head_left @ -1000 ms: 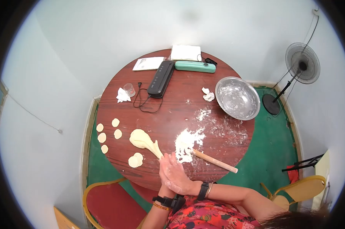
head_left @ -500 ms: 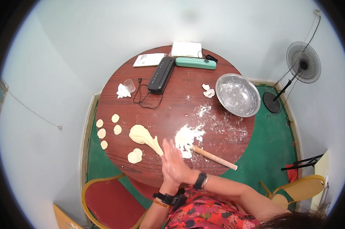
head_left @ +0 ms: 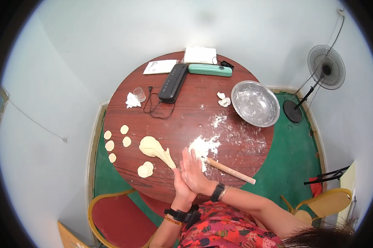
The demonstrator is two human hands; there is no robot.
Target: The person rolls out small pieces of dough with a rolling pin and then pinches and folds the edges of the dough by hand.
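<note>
My right hand point(head_left: 196, 175) lies across my left hand point(head_left: 183, 188), palm to palm, with its fingers stretched out flat. Most of the left hand's fingers are hidden beneath it; its thumb points up beside a tail of dough. Whether anything sits between the palms I cannot see. The large dough lump point(head_left: 151, 146) tapers toward my hands. A small stack of flat dough rounds point(head_left: 145, 169) lies left of them, and several single dough rounds point(head_left: 126, 141) are spread farther left. White flour point(head_left: 205, 145) is heaped just beyond my right hand, next to a wooden rolling pin point(head_left: 232, 170).
On the round table point(head_left: 194, 118) stand a metal bowl point(head_left: 256, 103), a black sealer-like device point(head_left: 173, 82) with a cord, a green device point(head_left: 210, 70), a glass point(head_left: 139, 95) and crumpled tissues point(head_left: 223, 100). A red chair point(head_left: 122, 217) is at left, a fan point(head_left: 326, 68) at right.
My right hand has slid and turned against the left one, so the left thumb now shows beside it. The dough, flour and rolling pin stay put; the view has shifted slightly.
</note>
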